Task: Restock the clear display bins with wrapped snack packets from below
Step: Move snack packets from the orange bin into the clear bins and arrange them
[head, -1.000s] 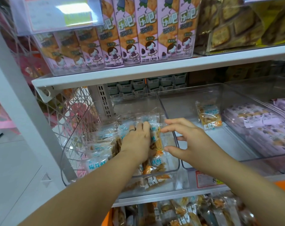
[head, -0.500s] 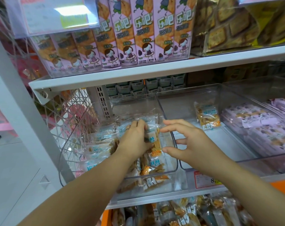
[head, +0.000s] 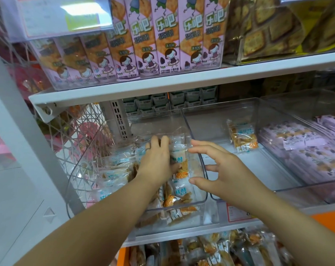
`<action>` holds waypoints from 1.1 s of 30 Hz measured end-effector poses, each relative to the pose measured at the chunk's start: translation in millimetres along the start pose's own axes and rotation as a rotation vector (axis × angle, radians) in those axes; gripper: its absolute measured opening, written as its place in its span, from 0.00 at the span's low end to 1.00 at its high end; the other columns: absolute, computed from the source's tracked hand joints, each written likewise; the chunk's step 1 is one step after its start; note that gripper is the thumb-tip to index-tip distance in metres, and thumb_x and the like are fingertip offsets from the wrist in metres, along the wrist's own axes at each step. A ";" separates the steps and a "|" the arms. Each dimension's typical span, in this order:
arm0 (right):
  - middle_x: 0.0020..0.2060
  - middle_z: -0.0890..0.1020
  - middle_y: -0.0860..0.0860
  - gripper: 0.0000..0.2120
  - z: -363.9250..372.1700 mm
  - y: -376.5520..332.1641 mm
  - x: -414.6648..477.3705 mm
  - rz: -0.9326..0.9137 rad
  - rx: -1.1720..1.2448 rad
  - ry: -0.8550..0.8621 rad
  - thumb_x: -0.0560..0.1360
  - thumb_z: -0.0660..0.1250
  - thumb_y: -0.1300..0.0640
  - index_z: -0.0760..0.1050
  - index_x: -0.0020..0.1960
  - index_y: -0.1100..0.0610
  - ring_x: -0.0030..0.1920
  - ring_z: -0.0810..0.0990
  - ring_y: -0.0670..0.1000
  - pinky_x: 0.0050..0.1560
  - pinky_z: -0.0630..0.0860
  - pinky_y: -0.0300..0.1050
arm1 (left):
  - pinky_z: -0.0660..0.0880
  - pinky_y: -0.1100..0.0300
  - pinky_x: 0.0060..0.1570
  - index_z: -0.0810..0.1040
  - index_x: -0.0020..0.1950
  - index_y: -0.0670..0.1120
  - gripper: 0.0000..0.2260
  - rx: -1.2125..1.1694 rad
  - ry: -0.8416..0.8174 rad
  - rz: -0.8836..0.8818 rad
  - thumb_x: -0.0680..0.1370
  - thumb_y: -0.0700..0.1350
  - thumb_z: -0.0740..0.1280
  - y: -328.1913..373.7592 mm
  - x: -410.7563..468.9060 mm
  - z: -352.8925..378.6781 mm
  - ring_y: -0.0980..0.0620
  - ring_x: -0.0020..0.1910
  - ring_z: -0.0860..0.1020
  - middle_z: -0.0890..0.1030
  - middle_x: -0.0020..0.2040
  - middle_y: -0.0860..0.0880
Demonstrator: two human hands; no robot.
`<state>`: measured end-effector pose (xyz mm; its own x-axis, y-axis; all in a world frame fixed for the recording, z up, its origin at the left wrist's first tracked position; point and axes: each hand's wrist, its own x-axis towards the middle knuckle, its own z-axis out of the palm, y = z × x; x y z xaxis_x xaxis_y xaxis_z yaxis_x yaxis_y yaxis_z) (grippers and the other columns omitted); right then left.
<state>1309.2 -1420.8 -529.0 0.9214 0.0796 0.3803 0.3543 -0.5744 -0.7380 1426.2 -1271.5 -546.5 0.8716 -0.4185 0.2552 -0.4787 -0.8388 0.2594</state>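
Note:
A clear left bin (head: pixel 198 203) on the middle shelf holds a pile of clear-wrapped snack packets (head: pixel 179 191) with blue and orange print. My left hand (head: pixel 157 160) lies on top of that pile, its fingers stretched over the packets toward the back. Just right of it, my right hand (head: pixel 222 169) hovers with spread, relaxed fingers over the wall between this bin and the middle bin (head: pixel 274 169). The middle bin holds a single packet (head: pixel 242 137) at its back. More packets of the same kind (head: pixel 210 250) lie on the shelf below.
A third bin at the right is full of purple-wrapped packets (head: pixel 306 150). Tall pink cracker boxes (head: pixel 162 35) stand on the shelf above. A white wire mesh panel (head: pixel 82 143) closes the left side. A price tag (head: pixel 237 212) sits on the shelf edge.
My left hand has slid a little deeper over the packets in the left bin. My right hand has stayed over the divider, fingers still spread.

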 end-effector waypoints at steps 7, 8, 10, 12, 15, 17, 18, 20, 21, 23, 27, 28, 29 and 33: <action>0.64 0.65 0.29 0.24 -1.3 0.9 0.1 0.002 0.046 -0.004 0.69 0.75 0.55 0.70 0.59 0.37 0.63 0.67 0.31 0.56 0.68 0.24 | 0.73 0.51 0.50 0.56 0.69 0.51 0.35 -0.033 -0.100 0.005 0.71 0.44 0.75 -1.3 -3.8 0.8 0.39 0.63 0.65 0.55 0.61 0.47; 0.64 0.65 0.28 0.24 -1.1 1.1 0.1 0.001 0.047 -0.005 0.69 0.75 0.55 0.71 0.59 0.38 0.63 0.68 0.31 0.56 0.68 0.23 | 0.73 0.53 0.48 0.55 0.69 0.52 0.36 -0.001 -0.105 0.002 0.70 0.43 0.75 -1.0 -3.4 2.4 0.39 0.63 0.65 0.54 0.60 0.47; 0.63 0.65 0.28 0.24 -0.5 1.4 0.2 -0.003 0.043 -0.004 0.69 0.75 0.55 0.71 0.58 0.38 0.63 0.68 0.31 0.56 0.68 0.23 | 0.73 0.55 0.47 0.54 0.69 0.53 0.37 0.058 -0.100 0.004 0.70 0.41 0.74 0.1 -1.7 5.9 0.40 0.62 0.64 0.53 0.60 0.47; 0.63 0.65 0.27 0.23 -0.4 2.2 0.0 -0.008 0.038 -0.004 0.69 0.75 0.54 0.71 0.58 0.37 0.63 0.68 0.31 0.57 0.68 0.23 | 0.73 0.57 0.47 0.54 0.68 0.54 0.36 0.096 -0.079 0.020 0.71 0.40 0.74 1.0 0.0 8.7 0.40 0.62 0.64 0.52 0.60 0.47; 0.63 0.64 0.26 0.23 -0.2 3.2 -0.4 -0.020 0.023 -0.001 0.69 0.75 0.54 0.70 0.57 0.36 0.62 0.67 0.30 0.57 0.68 0.23 | 0.70 0.59 0.43 0.55 0.66 0.54 0.34 0.103 -0.040 0.011 0.70 0.40 0.74 -1.1 1.8 11.6 0.41 0.61 0.63 0.53 0.59 0.47; 0.64 0.65 0.27 0.23 0.2 4.2 -0.7 -0.025 0.023 0.003 0.69 0.75 0.55 0.71 0.58 0.37 0.62 0.67 0.30 0.57 0.68 0.24 | 0.69 0.59 0.43 0.57 0.65 0.53 0.32 0.107 -0.022 -0.004 0.70 0.41 0.74 -2.0 2.4 12.8 0.41 0.61 0.63 0.54 0.59 0.47; 0.64 0.64 0.28 0.23 0.4 4.5 -1.0 -0.028 0.020 0.003 0.69 0.75 0.55 0.71 0.58 0.37 0.62 0.67 0.30 0.57 0.68 0.24 | 0.70 0.59 0.43 0.57 0.64 0.53 0.31 0.104 -0.023 -0.012 0.70 0.41 0.74 -2.2 2.8 13.3 0.41 0.61 0.63 0.54 0.59 0.46; 0.64 0.64 0.28 0.24 0.9 4.7 -1.2 -0.034 0.009 0.001 0.69 0.75 0.55 0.71 0.57 0.37 0.62 0.67 0.30 0.57 0.67 0.23 | 0.70 0.58 0.44 0.58 0.64 0.52 0.30 0.092 -0.046 -0.028 0.71 0.43 0.74 -1.8 3.5 12.9 0.41 0.61 0.62 0.55 0.60 0.46; 0.64 0.64 0.28 0.24 1.3 4.4 -1.1 -0.035 0.006 0.000 0.69 0.75 0.55 0.71 0.57 0.36 0.63 0.67 0.30 0.57 0.67 0.23 | 0.71 0.57 0.45 0.58 0.64 0.52 0.30 0.089 -0.062 -0.036 0.71 0.43 0.74 -1.3 3.6 11.9 0.41 0.62 0.62 0.55 0.60 0.45; 0.64 0.63 0.27 0.24 1.6 3.2 -0.8 -0.037 0.002 0.000 0.69 0.74 0.56 0.70 0.57 0.35 0.63 0.67 0.30 0.57 0.67 0.23 | 0.72 0.55 0.48 0.57 0.66 0.52 0.31 0.084 -0.099 -0.050 0.71 0.45 0.74 0.3 3.3 7.3 0.41 0.63 0.63 0.55 0.61 0.46; 0.62 0.62 0.26 0.22 -1.0 -1.6 0.0 -0.019 -0.035 -0.015 0.70 0.74 0.55 0.69 0.56 0.36 0.61 0.65 0.26 0.55 0.65 0.20 | 0.71 0.51 0.55 0.57 0.69 0.52 0.33 0.115 -0.136 -0.065 0.71 0.51 0.74 6.1 -2.7 -11.2 0.39 0.66 0.61 0.56 0.65 0.44; 0.62 0.62 0.27 0.22 -2.3 -3.7 -0.2 -0.018 -0.061 -0.020 0.70 0.74 0.54 0.69 0.56 0.36 0.60 0.64 0.25 0.55 0.64 0.19 | 0.70 0.50 0.56 0.58 0.70 0.52 0.34 0.127 -0.131 -0.063 0.71 0.52 0.74 7.2 -5.6 -17.9 0.40 0.67 0.60 0.57 0.65 0.44; 0.63 0.62 0.28 0.22 -3.5 -5.4 -0.6 -0.019 -0.093 -0.023 0.70 0.74 0.53 0.69 0.57 0.36 0.59 0.64 0.25 0.56 0.62 0.19 | 0.70 0.49 0.57 0.59 0.70 0.52 0.34 0.126 -0.123 -0.064 0.70 0.53 0.74 7.4 -9.2 -25.3 0.40 0.68 0.60 0.57 0.66 0.44; 0.63 0.62 0.31 0.21 -4.5 -18.9 -3.1 -0.019 -0.279 -0.007 0.71 0.72 0.50 0.72 0.62 0.43 0.62 0.60 0.30 0.58 0.52 0.18 | 0.73 0.50 0.57 0.65 0.69 0.53 0.28 0.000 -0.070 -0.038 0.73 0.55 0.71 -0.4 -32.1 -60.0 0.45 0.63 0.70 0.68 0.64 0.47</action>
<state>1298.9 -1413.9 -513.8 0.9166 0.0977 0.3878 0.3146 -0.7747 -0.5485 1392.1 -1236.9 -499.0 0.8946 -0.4094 0.1791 -0.4448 -0.8546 0.2681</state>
